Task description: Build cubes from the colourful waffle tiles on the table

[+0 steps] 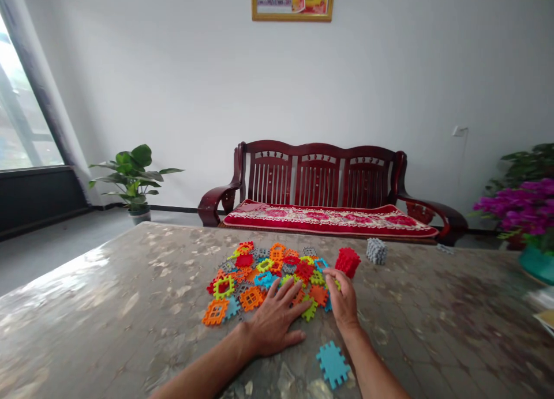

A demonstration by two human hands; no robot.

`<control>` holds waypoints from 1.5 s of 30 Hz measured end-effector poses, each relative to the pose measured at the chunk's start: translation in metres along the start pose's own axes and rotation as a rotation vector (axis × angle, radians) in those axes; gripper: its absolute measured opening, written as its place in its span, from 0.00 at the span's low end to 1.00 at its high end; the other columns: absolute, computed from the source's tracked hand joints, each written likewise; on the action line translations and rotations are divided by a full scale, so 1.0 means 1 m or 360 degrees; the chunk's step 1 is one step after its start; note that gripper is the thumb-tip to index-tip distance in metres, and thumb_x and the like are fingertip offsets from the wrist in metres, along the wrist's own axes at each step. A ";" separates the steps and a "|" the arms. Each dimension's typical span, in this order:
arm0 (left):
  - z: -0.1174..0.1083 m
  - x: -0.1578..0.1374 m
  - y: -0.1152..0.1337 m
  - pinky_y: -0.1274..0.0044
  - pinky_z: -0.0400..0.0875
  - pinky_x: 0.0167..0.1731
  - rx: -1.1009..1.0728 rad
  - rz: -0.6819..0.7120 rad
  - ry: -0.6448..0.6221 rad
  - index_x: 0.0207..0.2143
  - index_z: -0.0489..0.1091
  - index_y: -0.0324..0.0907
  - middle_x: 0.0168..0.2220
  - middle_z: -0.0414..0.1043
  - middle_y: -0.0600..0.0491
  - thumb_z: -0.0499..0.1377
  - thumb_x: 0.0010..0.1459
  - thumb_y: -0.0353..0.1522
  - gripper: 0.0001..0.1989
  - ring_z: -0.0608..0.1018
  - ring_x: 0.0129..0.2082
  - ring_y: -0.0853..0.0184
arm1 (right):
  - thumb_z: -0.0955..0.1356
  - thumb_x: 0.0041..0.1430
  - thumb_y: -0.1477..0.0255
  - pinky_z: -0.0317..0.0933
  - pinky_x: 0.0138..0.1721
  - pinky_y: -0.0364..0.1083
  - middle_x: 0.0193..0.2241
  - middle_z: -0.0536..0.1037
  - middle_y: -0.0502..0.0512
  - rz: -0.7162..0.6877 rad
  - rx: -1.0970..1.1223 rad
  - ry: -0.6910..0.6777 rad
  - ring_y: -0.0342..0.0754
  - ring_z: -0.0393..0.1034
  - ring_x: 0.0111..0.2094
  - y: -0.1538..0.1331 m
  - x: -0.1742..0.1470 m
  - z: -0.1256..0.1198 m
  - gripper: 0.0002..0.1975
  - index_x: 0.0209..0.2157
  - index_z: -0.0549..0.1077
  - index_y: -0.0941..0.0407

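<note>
- From my end, the left hand (281, 318) lies palm down with its fingers spread over the near edge of the heap of notched pieces (265, 279); it grips nothing that I can see.
- The right hand (344, 307) has thumb and forefinger drawn together at the heap's right edge, just beside a blue frame piece (321, 264). Whether a piece sits between those fingertips, I cannot tell.
- The heap lies on the table (173, 324) ahead of both hands, its orange, red, lime, blue and grey pieces overlapping.
- I would keep the left palm light — enough to steady the heap, not so much that it pins pieces under the fingers.
- For the right, I'd pinch one piece by its rim and lift straight up; the notched edges look apt to catch on neighbours if dragged sideways.
- The red stack (347, 262) stands just beyond the right hand, so I'd mind the knuckles there. The grey stack (376, 251) is farther off.
- A solid blue piece (333, 364) lies flat by the right forearm — I'd keep the wrist raised to avoid brushing it.
</note>
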State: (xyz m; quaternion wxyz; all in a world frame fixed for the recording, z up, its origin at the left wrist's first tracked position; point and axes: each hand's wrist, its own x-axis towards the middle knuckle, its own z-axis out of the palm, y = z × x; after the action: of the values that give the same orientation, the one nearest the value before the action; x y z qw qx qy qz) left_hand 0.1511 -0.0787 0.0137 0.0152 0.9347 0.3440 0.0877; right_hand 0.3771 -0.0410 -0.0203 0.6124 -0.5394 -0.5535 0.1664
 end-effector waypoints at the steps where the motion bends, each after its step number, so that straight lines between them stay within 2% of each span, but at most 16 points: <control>1: -0.002 0.002 -0.004 0.49 0.45 0.64 -0.0007 -0.0020 -0.0009 0.67 0.52 0.59 0.71 0.46 0.49 0.54 0.60 0.50 0.34 0.51 0.69 0.49 | 0.64 0.55 0.57 0.61 0.51 0.53 0.39 0.81 0.58 0.0034 0.0042 -0.0006 0.55 0.72 0.44 0.000 0.000 0.000 0.17 0.34 0.79 0.54; 4: -0.006 0.004 -0.005 0.47 0.44 0.64 -0.0041 -0.0079 -0.0024 0.66 0.54 0.59 0.71 0.46 0.49 0.54 0.61 0.47 0.31 0.50 0.69 0.49 | 0.65 0.54 0.57 0.63 0.49 0.52 0.37 0.81 0.58 0.0114 0.0145 -0.0008 0.55 0.73 0.42 0.001 0.002 0.001 0.18 0.34 0.79 0.55; 6: -0.007 0.002 0.004 0.46 0.43 0.63 -0.0069 -0.0098 0.0010 0.66 0.53 0.58 0.71 0.45 0.48 0.54 0.61 0.47 0.32 0.49 0.70 0.47 | 0.65 0.53 0.57 0.63 0.48 0.52 0.37 0.81 0.58 0.0136 0.0175 0.0000 0.55 0.73 0.41 0.002 0.003 0.001 0.18 0.34 0.79 0.55; 8: -0.004 -0.001 0.020 0.45 0.43 0.63 -0.0126 -0.0014 0.0050 0.66 0.52 0.58 0.72 0.41 0.48 0.53 0.60 0.51 0.34 0.47 0.70 0.46 | 0.66 0.54 0.56 0.63 0.48 0.51 0.38 0.82 0.58 0.0144 0.0193 0.0000 0.55 0.73 0.42 0.002 0.003 0.001 0.18 0.35 0.79 0.55; 12: 0.015 0.001 0.055 0.44 0.42 0.63 -0.0235 0.0196 -0.0028 0.67 0.51 0.56 0.72 0.40 0.47 0.49 0.57 0.58 0.39 0.48 0.70 0.46 | 0.66 0.53 0.55 0.64 0.49 0.51 0.38 0.81 0.58 0.0176 0.0251 0.0004 0.55 0.73 0.43 0.002 0.005 0.002 0.19 0.35 0.79 0.55; 14: 0.025 0.006 0.066 0.42 0.44 0.62 -0.0251 0.0178 -0.0112 0.68 0.50 0.53 0.71 0.41 0.43 0.48 0.57 0.58 0.40 0.48 0.69 0.44 | 0.67 0.52 0.55 0.65 0.47 0.51 0.37 0.82 0.57 0.0214 0.0294 0.0018 0.55 0.73 0.41 0.001 0.005 0.002 0.19 0.35 0.79 0.55; 16: 0.031 0.013 0.069 0.41 0.43 0.61 -0.0218 0.0097 -0.0096 0.68 0.49 0.51 0.71 0.42 0.42 0.48 0.58 0.57 0.40 0.47 0.69 0.44 | 0.67 0.51 0.55 0.66 0.45 0.50 0.36 0.82 0.58 0.0240 0.0339 0.0023 0.55 0.74 0.40 0.000 0.006 0.002 0.19 0.35 0.79 0.55; 21: 0.030 0.029 0.058 0.46 0.39 0.65 -0.0133 -0.0053 0.0122 0.67 0.51 0.52 0.71 0.44 0.46 0.50 0.62 0.49 0.33 0.44 0.70 0.48 | 0.68 0.52 0.55 0.67 0.43 0.50 0.36 0.82 0.58 0.0203 0.0325 -0.0008 0.55 0.75 0.39 0.002 0.007 0.001 0.19 0.34 0.79 0.56; 25: 0.027 0.039 0.043 0.48 0.42 0.65 -0.0081 -0.0153 0.0210 0.62 0.60 0.55 0.69 0.52 0.49 0.50 0.64 0.43 0.24 0.49 0.70 0.52 | 0.67 0.54 0.56 0.67 0.45 0.51 0.37 0.82 0.58 0.0142 0.0222 -0.0018 0.56 0.75 0.41 0.006 0.007 0.001 0.19 0.35 0.79 0.56; 29: 0.014 0.033 0.018 0.48 0.42 0.65 -0.0047 -0.0271 0.0314 0.60 0.63 0.57 0.67 0.57 0.52 0.54 0.62 0.45 0.24 0.54 0.68 0.53 | 0.67 0.54 0.57 0.66 0.46 0.52 0.38 0.82 0.59 0.0065 0.0064 -0.0020 0.56 0.74 0.41 0.007 0.007 0.003 0.18 0.36 0.79 0.56; 30: 0.008 0.028 0.009 0.49 0.43 0.65 -0.0033 -0.0355 0.0367 0.59 0.63 0.58 0.66 0.59 0.54 0.53 0.63 0.44 0.22 0.55 0.68 0.53 | 0.66 0.53 0.57 0.66 0.46 0.52 0.38 0.82 0.59 0.0032 0.0009 -0.0027 0.56 0.74 0.41 0.007 0.007 0.004 0.18 0.36 0.79 0.55; 32: -0.008 0.014 -0.013 0.50 0.44 0.64 -0.0008 -0.0658 0.0548 0.56 0.68 0.57 0.63 0.64 0.53 0.51 0.65 0.42 0.19 0.61 0.65 0.54 | 0.66 0.53 0.58 0.65 0.48 0.54 0.38 0.81 0.59 -0.0044 -0.0111 -0.0039 0.56 0.74 0.42 0.005 0.006 0.005 0.17 0.35 0.79 0.55; 35: -0.030 -0.015 -0.052 0.52 0.48 0.63 0.0030 -0.1283 0.0803 0.55 0.70 0.50 0.61 0.67 0.48 0.47 0.66 0.39 0.20 0.63 0.63 0.54 | 0.65 0.54 0.60 0.64 0.49 0.55 0.38 0.81 0.58 -0.0146 -0.0283 -0.0056 0.56 0.73 0.43 0.003 0.004 0.008 0.16 0.36 0.78 0.54; 38: -0.040 -0.048 -0.089 0.55 0.52 0.62 -0.0025 -0.1804 0.0975 0.58 0.67 0.45 0.62 0.65 0.45 0.42 0.67 0.38 0.23 0.64 0.63 0.55 | 0.64 0.55 0.61 0.63 0.50 0.55 0.41 0.81 0.58 -0.0234 -0.0443 -0.0081 0.56 0.73 0.45 0.003 0.002 0.012 0.16 0.39 0.78 0.54; 40: -0.037 -0.066 -0.106 0.56 0.52 0.62 -0.0052 -0.1973 0.0996 0.59 0.65 0.44 0.62 0.65 0.44 0.41 0.67 0.38 0.24 0.65 0.62 0.55 | 0.64 0.55 0.62 0.64 0.51 0.55 0.42 0.80 0.58 -0.0264 -0.0555 -0.0091 0.56 0.73 0.46 0.004 0.003 0.017 0.17 0.42 0.77 0.54; 45: -0.021 -0.082 -0.126 0.61 0.62 0.56 -0.0268 -0.2099 0.0848 0.60 0.64 0.40 0.59 0.69 0.42 0.39 0.66 0.41 0.28 0.73 0.55 0.54 | 0.67 0.53 0.63 0.64 0.50 0.55 0.47 0.79 0.60 -0.0345 -0.0878 -0.0208 0.59 0.72 0.48 0.003 0.016 0.032 0.22 0.49 0.75 0.55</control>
State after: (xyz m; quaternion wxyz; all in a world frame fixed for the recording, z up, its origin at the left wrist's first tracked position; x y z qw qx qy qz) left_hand 0.0050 -0.0363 0.0104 0.0527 0.4745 0.8215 0.3117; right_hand 0.3558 -0.0121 -0.0214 0.4199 -0.6114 -0.6704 -0.0223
